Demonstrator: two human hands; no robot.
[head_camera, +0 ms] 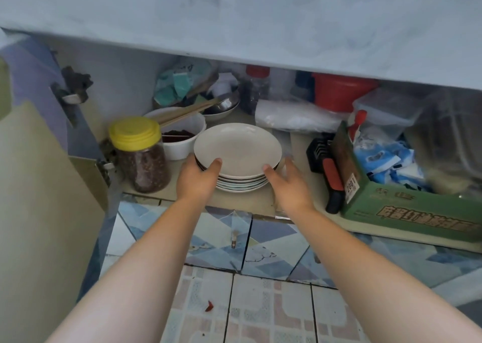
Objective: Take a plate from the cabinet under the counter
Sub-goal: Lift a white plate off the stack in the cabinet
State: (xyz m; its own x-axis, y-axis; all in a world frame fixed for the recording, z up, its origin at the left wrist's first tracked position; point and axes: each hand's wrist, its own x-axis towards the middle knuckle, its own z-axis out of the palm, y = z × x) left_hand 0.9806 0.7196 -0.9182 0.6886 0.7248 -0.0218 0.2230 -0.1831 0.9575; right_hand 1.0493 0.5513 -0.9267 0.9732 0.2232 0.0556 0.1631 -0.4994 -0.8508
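A stack of several cream plates [242, 183] stands on the cabinet shelf [234, 202] under the grey counter [234, 24]. The top plate [237, 147] is tilted up off the stack at its front. My left hand [198, 178] grips its left rim, thumb on the top face and fingers underneath. My right hand [284, 178] is at the right rim, thumb tip on the plate's edge and fingers spread beside the stack.
A yellow-lidded jar [139, 155] and a white bowl [180, 136] with chopsticks stand left of the plates. A green carton [407, 209] and a black-and-red tool [331, 178] lie to the right. Red tub [339, 92] and bags sit behind. The cabinet door [39, 186] hangs open at left.
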